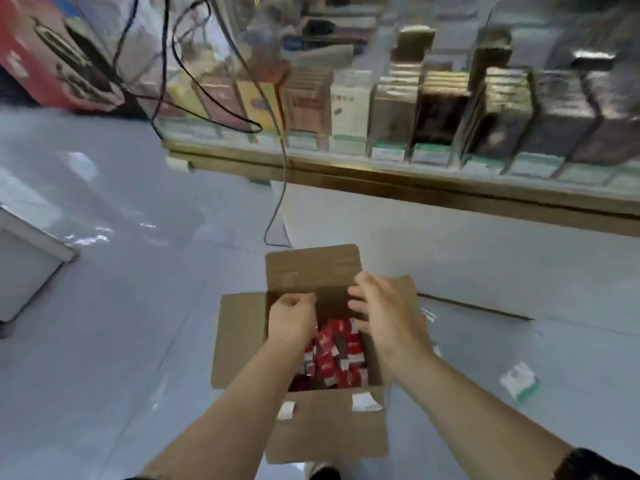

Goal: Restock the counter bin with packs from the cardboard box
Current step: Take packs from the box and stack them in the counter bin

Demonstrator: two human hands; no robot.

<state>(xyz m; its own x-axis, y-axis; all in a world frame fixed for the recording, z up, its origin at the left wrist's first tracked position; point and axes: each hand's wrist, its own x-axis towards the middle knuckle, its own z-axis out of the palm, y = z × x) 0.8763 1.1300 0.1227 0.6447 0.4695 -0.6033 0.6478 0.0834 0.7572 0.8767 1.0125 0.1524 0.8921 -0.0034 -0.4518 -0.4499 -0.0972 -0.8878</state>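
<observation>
Cardboard box (322, 427): open on the floor, flaps folded out, directly beneath both hands. Red packs (337, 355): loose heap inside, just below the fingertips. Left hand (292, 318): fingers curled under, over the box's far left corner (whether they hold anything cannot be told). Right hand (384, 313): fingers straight, slightly spread, holding nothing, tips beside the far flap. Glass counter (381, 174): well beyond the fingertips.

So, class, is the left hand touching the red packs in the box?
Cannot tell. The head view shows the left hand overlapping the red packs from above; any gap is hidden.
</observation>
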